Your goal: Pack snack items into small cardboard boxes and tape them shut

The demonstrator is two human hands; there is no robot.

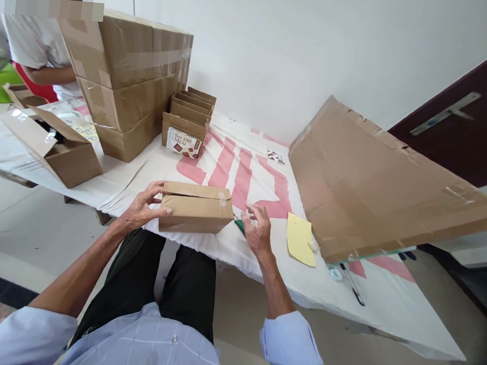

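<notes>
A small brown cardboard box [196, 217] lies near the front edge of the cloth-covered table, its top flaps nearly together with a dark gap along the seam. A piece of clear tape shows at its right end. My left hand [145, 207] grips the box's left end, fingers behind and thumb on the near side. To the right of the box, my right hand [257, 229] is apart from it, with fingers bent and spread and nothing visible between them. Close by its thumb lies a green-handled tool [240, 225], partly hidden by the hand.
Taped cartons [137, 82] are stacked at back left, beside a row of narrow cardboard boxes [190, 109]. An open carton [65, 150] sits far left, near a co-worker [42, 45]. A large cardboard sheet [379, 189], yellow paper [300, 238] and a cutter [353, 285] are right.
</notes>
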